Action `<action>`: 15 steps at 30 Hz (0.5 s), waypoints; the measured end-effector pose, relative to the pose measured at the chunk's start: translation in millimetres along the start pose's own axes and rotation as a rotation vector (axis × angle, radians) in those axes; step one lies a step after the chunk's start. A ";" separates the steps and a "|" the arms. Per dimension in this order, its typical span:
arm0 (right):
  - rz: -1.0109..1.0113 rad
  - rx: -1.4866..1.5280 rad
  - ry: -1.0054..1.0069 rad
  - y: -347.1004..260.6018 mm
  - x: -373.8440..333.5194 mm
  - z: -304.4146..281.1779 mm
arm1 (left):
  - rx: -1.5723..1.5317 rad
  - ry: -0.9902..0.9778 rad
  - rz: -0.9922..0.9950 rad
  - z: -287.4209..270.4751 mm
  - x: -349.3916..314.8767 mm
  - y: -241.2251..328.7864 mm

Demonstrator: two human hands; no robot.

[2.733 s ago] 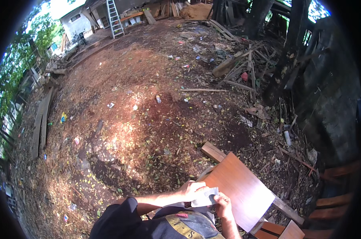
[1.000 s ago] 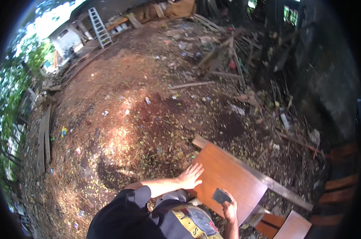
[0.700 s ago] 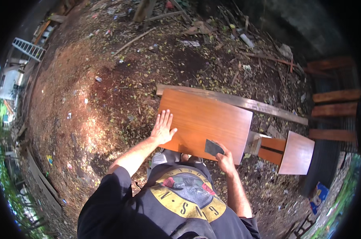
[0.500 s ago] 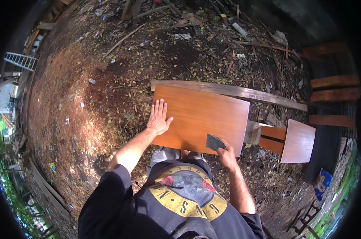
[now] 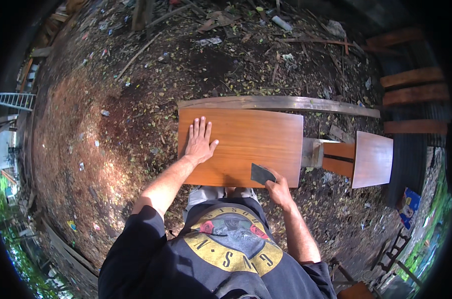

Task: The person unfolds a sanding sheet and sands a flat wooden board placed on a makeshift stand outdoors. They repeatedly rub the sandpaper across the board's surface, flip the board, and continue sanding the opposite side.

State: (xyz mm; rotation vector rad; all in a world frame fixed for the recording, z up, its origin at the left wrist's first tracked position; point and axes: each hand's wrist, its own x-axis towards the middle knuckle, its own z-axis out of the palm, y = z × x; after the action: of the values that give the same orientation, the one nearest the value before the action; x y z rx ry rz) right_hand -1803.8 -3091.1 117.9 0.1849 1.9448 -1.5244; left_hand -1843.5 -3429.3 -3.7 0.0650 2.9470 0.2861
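A reddish-brown varnished wooden panel (image 5: 241, 142) lies flat in front of me, its near edge by my legs. My left hand (image 5: 200, 144) rests palm down on its left part, fingers stretched out and slightly spread. At the near right part of the panel, my right hand (image 5: 279, 191) grips a dark grey piece of sandpaper (image 5: 262, 174) between thumb and fingers. The sandpaper is over the panel's surface close to the near edge; whether it presses on the wood I cannot tell. Most of that hand's fingers are hidden.
A long weathered plank (image 5: 285, 103) runs along the panel's far edge. Right of it stands a smaller glossy panel (image 5: 373, 159) beside brown boards (image 5: 338, 158). Several brown planks (image 5: 415, 94) lie farther right. Leaves and litter cover the dirt ground (image 5: 131, 119); a ladder (image 5: 16, 101) is far left.
The view has turned slightly, so the panel looks straighter. My left hand sits a little farther in from the panel's left edge. My right hand still holds the sandpaper, shifted slightly left and away from me.
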 end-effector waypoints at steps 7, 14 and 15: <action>-0.032 0.001 0.034 -1.6 -3.1 -0.4 | -0.067 0.001 0.123 12.1 5.3 48.2; 0.000 0.015 0.027 1.1 2.8 -6.3 | -0.073 0.012 0.205 19.8 30.5 81.4; 0.026 -0.006 0.014 -0.4 2.3 -8.0 | -0.069 0.011 0.209 15.3 33.0 83.9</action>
State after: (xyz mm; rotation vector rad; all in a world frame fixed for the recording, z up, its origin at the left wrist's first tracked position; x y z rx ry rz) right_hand -1809.0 -3084.6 117.8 0.2175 1.9502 -1.5045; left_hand -1871.0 -3342.2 -7.8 0.3647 2.9402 0.4171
